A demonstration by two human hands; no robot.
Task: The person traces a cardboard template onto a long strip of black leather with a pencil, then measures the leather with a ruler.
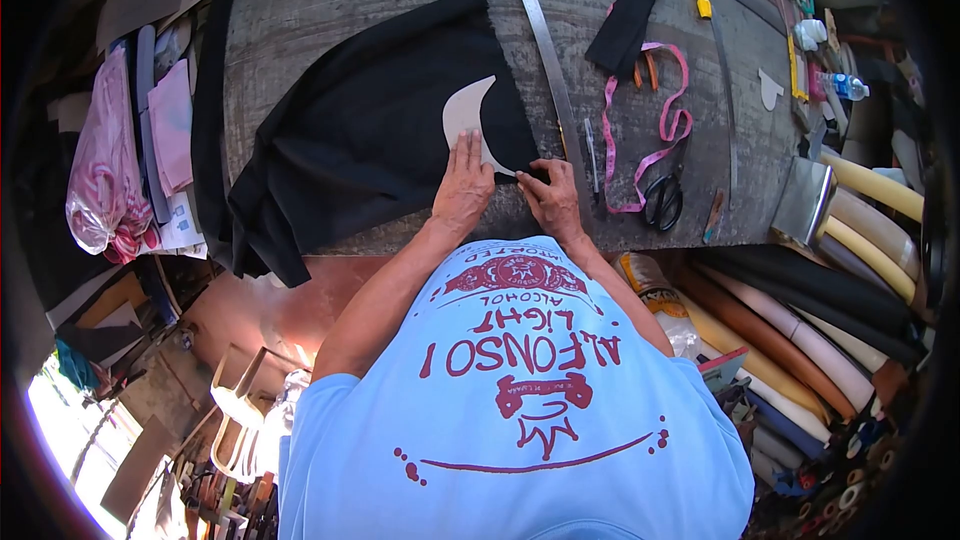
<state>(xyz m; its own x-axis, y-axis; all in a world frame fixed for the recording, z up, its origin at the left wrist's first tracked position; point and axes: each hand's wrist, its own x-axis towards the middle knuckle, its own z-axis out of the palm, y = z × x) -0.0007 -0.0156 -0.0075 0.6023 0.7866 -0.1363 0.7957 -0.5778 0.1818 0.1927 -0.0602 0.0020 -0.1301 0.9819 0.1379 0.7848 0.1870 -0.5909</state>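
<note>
Black fabric [370, 110] is spread over the worktable, its near left part bunched and hanging past the front edge. On it lies a curved, pale template [464, 110] with pointed ends. My left hand [464, 185] lies with its fingers stretched flat on the template's lower part. At the template's lower right tip, by the fabric's corner, my right hand [552, 198] has its thumb and fingers pressed together. Whatever is between those fingertips is too small to make out. A long metal ruler [540, 30] lies just right of the fabric.
Right of the ruler are a pen [591, 155], pink measuring tape [655, 153], black scissors [663, 202], a black strip [625, 20] and a yellow screwdriver [703, 0]. Material rolls [790, 340] lean at the right. A plastic bag [105, 160] lies at the left.
</note>
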